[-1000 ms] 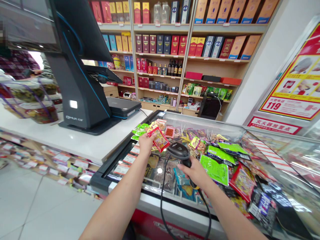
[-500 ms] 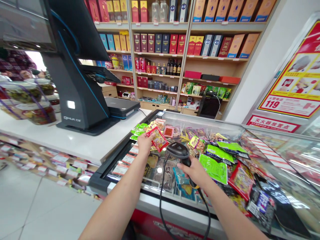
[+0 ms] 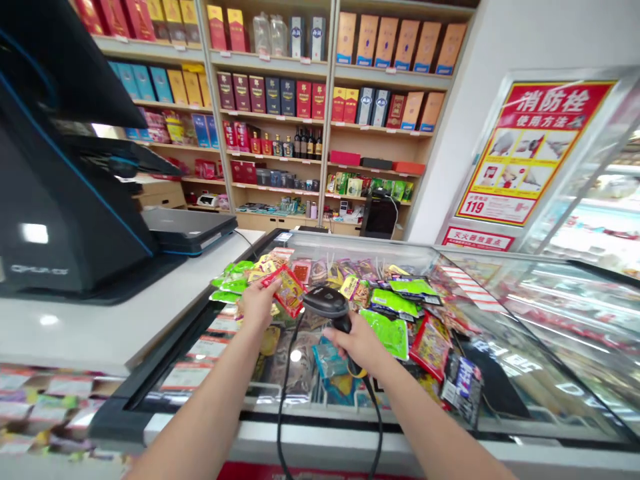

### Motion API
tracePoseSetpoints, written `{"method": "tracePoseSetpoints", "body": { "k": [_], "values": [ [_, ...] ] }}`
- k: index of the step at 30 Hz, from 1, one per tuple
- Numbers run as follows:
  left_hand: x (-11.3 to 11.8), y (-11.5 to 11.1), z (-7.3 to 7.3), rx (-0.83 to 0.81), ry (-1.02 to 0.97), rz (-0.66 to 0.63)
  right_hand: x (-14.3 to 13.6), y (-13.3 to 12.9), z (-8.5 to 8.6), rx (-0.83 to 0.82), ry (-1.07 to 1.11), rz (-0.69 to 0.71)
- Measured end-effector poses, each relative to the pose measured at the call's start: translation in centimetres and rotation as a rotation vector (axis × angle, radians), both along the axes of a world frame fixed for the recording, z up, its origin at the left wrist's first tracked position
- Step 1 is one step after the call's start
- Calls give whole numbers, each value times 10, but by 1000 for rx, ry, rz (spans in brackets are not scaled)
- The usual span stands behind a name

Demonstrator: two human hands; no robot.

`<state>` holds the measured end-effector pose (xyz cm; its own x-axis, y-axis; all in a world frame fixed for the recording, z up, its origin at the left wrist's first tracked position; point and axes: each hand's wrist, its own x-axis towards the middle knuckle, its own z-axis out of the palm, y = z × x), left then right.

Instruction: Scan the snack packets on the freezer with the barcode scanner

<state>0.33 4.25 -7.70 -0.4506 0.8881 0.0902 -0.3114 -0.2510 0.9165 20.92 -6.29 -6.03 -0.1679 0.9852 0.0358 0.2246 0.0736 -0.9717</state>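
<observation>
My left hand [image 3: 257, 303] pinches a red snack packet [image 3: 289, 291] by its left edge, above the glass-topped case [image 3: 295, 360]. Closed round the handle of a black barcode scanner [image 3: 327, 302] is my right hand [image 3: 357, 337]. The scanner's head points left at the packet, close to its right edge; whether they touch I cannot tell. Its cable [image 3: 281, 407] loops down in front of the case. Green snack packets [image 3: 234, 280] lie just behind my left hand. Right of the scanner are a bright green packet [image 3: 390, 331], another red packet [image 3: 431, 347] and a black packet [image 3: 463, 389].
On the white counter [image 3: 65, 340] to the left stand a dark checkout terminal [image 3: 65, 200] and a flat black device [image 3: 190, 229]. Shelves with boxed bottles [image 3: 270, 93] line the back wall. A red and yellow notice [image 3: 533, 153] hangs at right.
The view has swung to the right, so the counter and terminal sit further left. My left hand still holds the red packet and my right hand the scanner, in nearly the same places relative to each other.
</observation>
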Motion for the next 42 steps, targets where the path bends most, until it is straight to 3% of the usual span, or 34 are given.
{"method": "tracePoseSetpoints", "body": {
  "k": [6, 13, 18, 23, 26, 31, 34, 39, 42],
  "values": [
    [58, 11, 23, 54, 8, -197, 39, 5, 18, 45, 64, -102],
    [165, 34, 28, -15, -50, -375, 114, -5, 28, 98, 89, -277],
    [234, 47, 31, -54, 13, -378, 156, -15, 25, 82, 175, -402],
    [281, 49, 30, -69, 125, -388, 178, -22, 22, 61, 230, -442],
    [295, 46, 27, -79, 282, -369, 185, -27, 21, 59, 248, -464],
    [295, 34, 35, -136, 933, -347, 194, -34, 17, 80, 267, -494],
    [291, 25, 41, -193, 1197, -356, 196, -38, 15, 63, 272, -516],
    [283, 19, 45, -141, 1281, -341, 193, -39, 15, 35, 250, -493],
    [263, 18, 46, -78, 1248, -317, 185, -37, 14, 48, 264, -505]
  ]
}}
